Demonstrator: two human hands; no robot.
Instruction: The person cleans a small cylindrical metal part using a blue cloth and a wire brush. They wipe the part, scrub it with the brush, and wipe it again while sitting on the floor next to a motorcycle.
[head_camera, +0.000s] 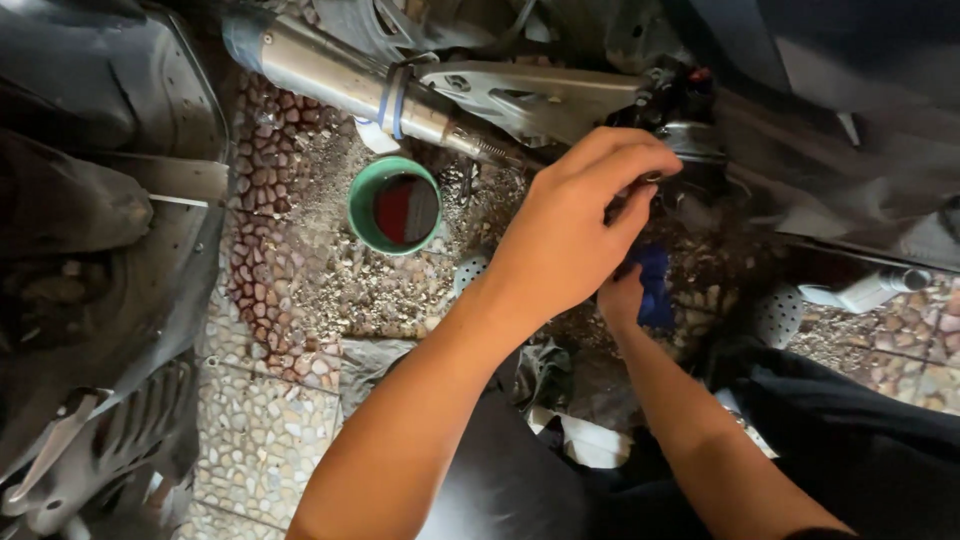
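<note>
Two bare forearms rise from the bottom edge toward the underside of a motorcycle, with the person's dark trousers beside them. Landmark for everything else is the green cup, which stands on the pebbled floor and holds dark reddish liquid. Right of the cup, the left hand is curled, its fingers pressed together around a small dark fitting under the engine; how firmly it pinches is hard to tell. Just below and further right of the cup, the right hand is mostly hidden behind the left; it closes on a blue rag. Above the cup, a silver exhaust pipe runs slantwise, with a blue band around it and a grey metal bracket at its right end. Left of the cup lies black plastic bodywork.
</note>
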